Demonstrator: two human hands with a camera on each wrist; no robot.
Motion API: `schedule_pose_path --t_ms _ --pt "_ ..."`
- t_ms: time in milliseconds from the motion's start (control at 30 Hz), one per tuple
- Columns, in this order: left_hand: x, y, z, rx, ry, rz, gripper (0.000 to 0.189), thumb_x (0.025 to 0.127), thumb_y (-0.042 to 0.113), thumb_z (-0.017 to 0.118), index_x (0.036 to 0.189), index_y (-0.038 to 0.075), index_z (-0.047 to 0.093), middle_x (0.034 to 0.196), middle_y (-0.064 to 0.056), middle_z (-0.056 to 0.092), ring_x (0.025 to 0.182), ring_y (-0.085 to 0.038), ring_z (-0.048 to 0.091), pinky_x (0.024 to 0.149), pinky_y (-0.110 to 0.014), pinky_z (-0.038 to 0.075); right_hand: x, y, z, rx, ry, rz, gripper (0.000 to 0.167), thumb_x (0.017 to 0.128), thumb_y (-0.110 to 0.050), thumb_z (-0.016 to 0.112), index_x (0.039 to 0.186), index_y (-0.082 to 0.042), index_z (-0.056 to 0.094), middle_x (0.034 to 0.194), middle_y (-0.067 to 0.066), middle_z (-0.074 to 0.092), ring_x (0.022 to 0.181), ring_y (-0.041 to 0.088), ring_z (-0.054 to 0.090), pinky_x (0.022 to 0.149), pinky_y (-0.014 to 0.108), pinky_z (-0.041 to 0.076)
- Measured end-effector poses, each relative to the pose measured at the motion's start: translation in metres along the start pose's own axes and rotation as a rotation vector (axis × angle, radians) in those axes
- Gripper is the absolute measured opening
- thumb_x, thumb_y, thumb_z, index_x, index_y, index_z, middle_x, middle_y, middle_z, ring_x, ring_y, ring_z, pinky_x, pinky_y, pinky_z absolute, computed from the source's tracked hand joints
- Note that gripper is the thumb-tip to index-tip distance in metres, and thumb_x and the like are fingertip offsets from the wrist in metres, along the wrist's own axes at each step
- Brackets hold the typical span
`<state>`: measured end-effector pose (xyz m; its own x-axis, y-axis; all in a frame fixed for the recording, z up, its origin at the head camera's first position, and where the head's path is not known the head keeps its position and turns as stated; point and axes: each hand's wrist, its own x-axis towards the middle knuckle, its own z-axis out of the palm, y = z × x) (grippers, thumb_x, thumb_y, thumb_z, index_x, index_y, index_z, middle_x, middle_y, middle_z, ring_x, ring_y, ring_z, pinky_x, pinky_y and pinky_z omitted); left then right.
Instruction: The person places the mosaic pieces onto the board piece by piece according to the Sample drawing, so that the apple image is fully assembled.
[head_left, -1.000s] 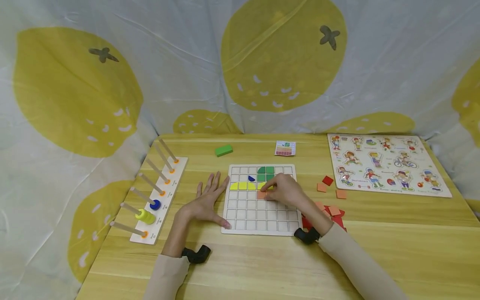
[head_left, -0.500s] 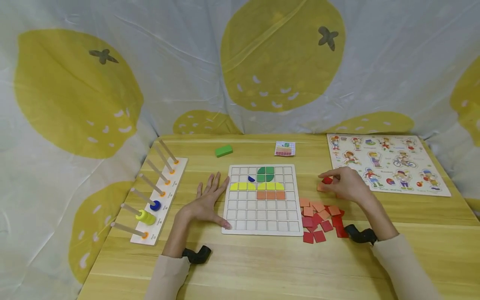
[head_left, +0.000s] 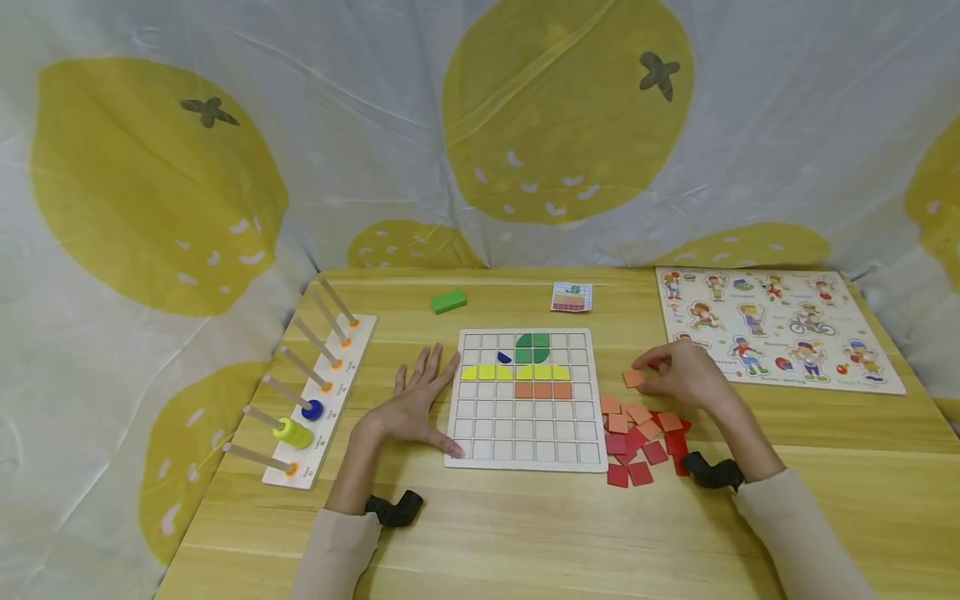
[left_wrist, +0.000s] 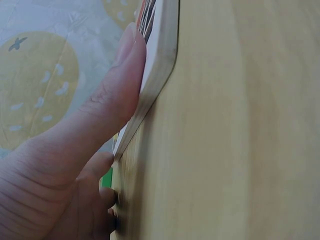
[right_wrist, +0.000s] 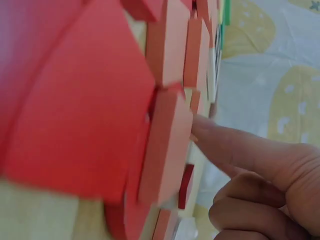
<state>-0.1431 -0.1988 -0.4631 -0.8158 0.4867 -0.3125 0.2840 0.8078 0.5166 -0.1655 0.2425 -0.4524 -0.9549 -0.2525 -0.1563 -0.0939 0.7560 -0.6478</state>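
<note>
A white grid board (head_left: 483,431) lies mid-table, bearing green, yellow and blue pieces and three orange squares. My left hand (head_left: 408,410) is spread along its left side, with the thumb on the lower left corner; the left wrist view shows this thumb (left_wrist: 117,85) against the board's edge. To the right of the board, my right hand (head_left: 681,375) pinches an orange square tile (head_left: 633,378) between thumb and fingertips. Below that hand lies a pile of orange and red tiles (head_left: 640,437), seen large in the right wrist view as red tiles (right_wrist: 85,110) and orange tiles (right_wrist: 167,150).
A small pattern card (head_left: 572,297) and a green block (head_left: 448,302) lie beyond the board. At left stands a peg rack (head_left: 318,400) with yellow and blue rings. A picture puzzle (head_left: 780,333) fills the back right. Lemon-print cloth (head_left: 562,108) hangs behind the table.
My right hand has left an orange tile in the board's row, moved right, and taken another orange tile, now drawn slightly left. My left hand has stayed in place.
</note>
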Motion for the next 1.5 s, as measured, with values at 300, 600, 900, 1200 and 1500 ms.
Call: schedule_pose_path --t_ms 300,600,900,1200,1500 --pt "0.000 -0.001 0.000 0.007 0.007 0.001 0.146 0.065 0.053 0.095 0.168 0.017 -0.002 0.171 -0.019 -0.023 0.158 -0.040 -0.025 0.122 -0.071 -0.016 0.002 0.002 0.000 0.016 -0.013 -0.006 0.022 0.082 -0.013 0.087 0.098 -0.001 0.079 0.066 -0.001 0.048 0.069 0.016 0.037 0.058 0.025 0.026" --pt "0.000 -0.001 -0.001 -0.003 0.008 0.007 0.146 0.066 0.053 0.095 0.168 0.015 -0.002 0.171 -0.021 -0.022 0.158 -0.042 -0.025 0.121 -0.072 -0.016 0.001 -0.004 0.004 -0.003 -0.037 0.000 0.027 0.084 -0.015 0.086 0.102 0.002 0.075 0.075 0.005 0.061 0.072 0.018 0.045 0.061 0.027 0.036" --pt "0.000 0.001 -0.001 -0.001 0.008 0.003 0.146 0.065 0.053 0.095 0.168 0.015 -0.001 0.171 -0.022 -0.021 0.158 -0.043 -0.024 0.122 -0.072 -0.015 0.004 -0.053 0.017 0.034 -0.059 -0.030 0.026 0.088 -0.014 0.082 0.108 0.001 0.075 0.057 -0.003 0.033 0.053 0.014 0.031 0.051 0.025 0.028" --pt "-0.002 -0.001 0.000 -0.007 0.001 -0.008 0.146 0.065 0.053 0.095 0.168 0.015 -0.002 0.171 -0.022 -0.023 0.158 -0.043 -0.024 0.122 -0.072 -0.014 0.036 -0.131 0.080 -0.003 -0.123 -0.142 0.020 0.083 -0.020 0.088 0.096 -0.008 0.079 0.069 -0.001 0.056 0.062 0.013 0.044 0.056 0.023 0.032" --pt "0.000 0.000 0.000 0.004 0.005 -0.004 0.147 0.065 0.055 0.095 0.168 0.017 -0.003 0.171 -0.020 -0.024 0.158 -0.041 -0.025 0.123 -0.070 -0.015 0.043 -0.137 0.099 0.009 -0.092 -0.076 0.017 0.080 -0.014 0.089 0.095 -0.014 0.080 0.093 0.004 0.072 0.071 0.016 0.055 0.060 0.026 0.040"
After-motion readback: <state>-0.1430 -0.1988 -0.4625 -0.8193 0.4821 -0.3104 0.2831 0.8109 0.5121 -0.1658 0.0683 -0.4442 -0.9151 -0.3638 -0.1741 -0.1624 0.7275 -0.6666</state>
